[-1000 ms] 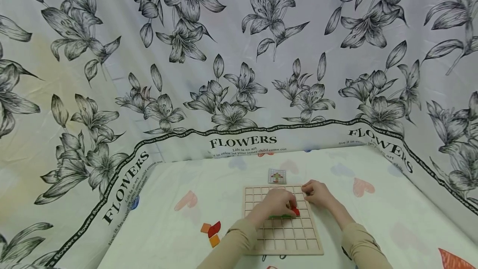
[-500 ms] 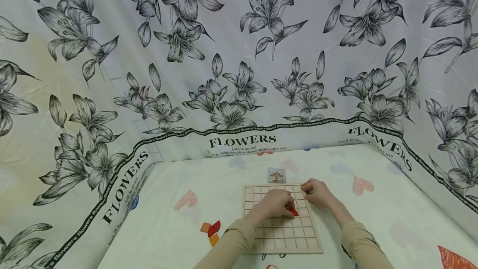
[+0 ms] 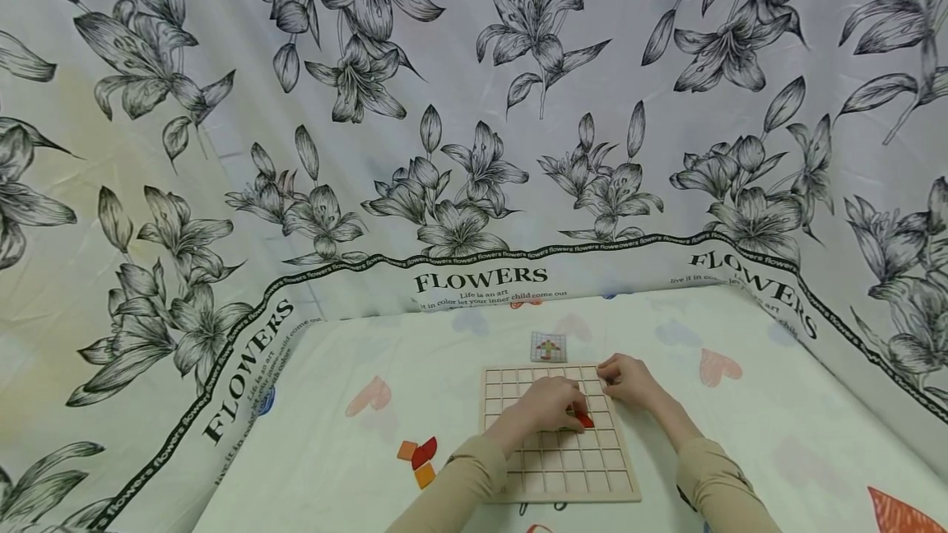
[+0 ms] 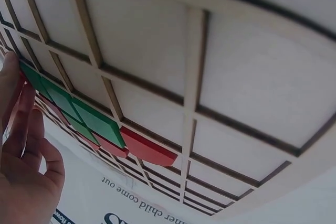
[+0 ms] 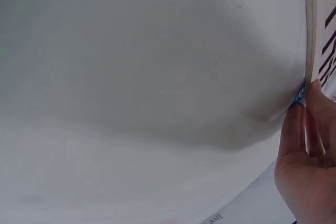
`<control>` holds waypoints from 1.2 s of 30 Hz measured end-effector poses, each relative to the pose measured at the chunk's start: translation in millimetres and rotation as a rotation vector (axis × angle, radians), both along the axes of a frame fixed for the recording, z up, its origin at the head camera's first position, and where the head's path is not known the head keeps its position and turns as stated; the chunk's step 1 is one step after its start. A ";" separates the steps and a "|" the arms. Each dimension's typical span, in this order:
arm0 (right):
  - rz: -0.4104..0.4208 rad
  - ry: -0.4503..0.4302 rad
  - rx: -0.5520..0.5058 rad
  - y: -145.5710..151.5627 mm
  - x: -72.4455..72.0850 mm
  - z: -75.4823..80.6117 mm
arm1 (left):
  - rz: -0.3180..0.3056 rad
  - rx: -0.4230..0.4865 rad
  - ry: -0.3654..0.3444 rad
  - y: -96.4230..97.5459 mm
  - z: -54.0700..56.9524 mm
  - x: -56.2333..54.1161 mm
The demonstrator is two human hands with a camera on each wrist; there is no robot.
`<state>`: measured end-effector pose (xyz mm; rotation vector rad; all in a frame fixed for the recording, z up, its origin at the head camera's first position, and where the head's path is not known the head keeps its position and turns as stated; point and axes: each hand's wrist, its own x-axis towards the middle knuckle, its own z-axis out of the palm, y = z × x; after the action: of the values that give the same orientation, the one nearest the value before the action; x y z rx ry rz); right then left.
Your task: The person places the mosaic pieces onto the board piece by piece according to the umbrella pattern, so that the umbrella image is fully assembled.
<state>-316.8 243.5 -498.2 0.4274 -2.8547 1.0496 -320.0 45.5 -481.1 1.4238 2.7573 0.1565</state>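
My left hand (image 3: 548, 403) is over the middle of a wooden grid board (image 3: 570, 484). Thumb and fingers pinch a red piece at the far left of the left wrist view, mostly hidden by the fingers. Beside them in that view, green tiles (image 4: 97, 123) and red rounded pieces (image 4: 149, 148) lie in a cluster in the grid cells. Another bit of red piece (image 3: 585, 419) shows at the left fingertips in the head view. My right hand (image 3: 633, 382) grips the board's far right corner, thumb on the edge; something blue (image 5: 299, 96) shows between its fingertips.
A small picture card (image 3: 548, 346) with a coloured pattern lies behind the board. Left of the board are orange squares (image 3: 425, 475) and a red rounded piece (image 3: 425, 452). A flower-printed curtain (image 3: 474, 187) hangs round the heart-printed tablecloth (image 3: 311, 401).
The green strip seen below my left fingers a second ago is now covered. The red piece at the fingertips has shifted slightly. My right hand has stayed at the corner.
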 end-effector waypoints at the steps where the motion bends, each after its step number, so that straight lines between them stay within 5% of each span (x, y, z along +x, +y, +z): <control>1: -0.001 0.000 -0.003 0.0 0.1 0.1 | 0.003 0.005 -0.004 -0.1 0.4 0.3; 23: -0.009 0.004 -0.011 0.0 -0.8 -2.6 | -0.021 0.033 -0.037 -10.8 5.0 1.3; 30: -0.020 -0.007 -0.010 0.1 0.0 -3.1 | 0.047 0.152 -0.219 -31.7 10.8 -1.7; 36: -0.014 0.000 -0.004 -2.0 0.1 -1.9 | 0.138 0.316 -0.357 -72.6 17.8 -9.8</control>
<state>-316.7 241.6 -500.1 0.4063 -2.8502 1.0529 -329.7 -27.1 -463.3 1.1163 2.6055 0.7975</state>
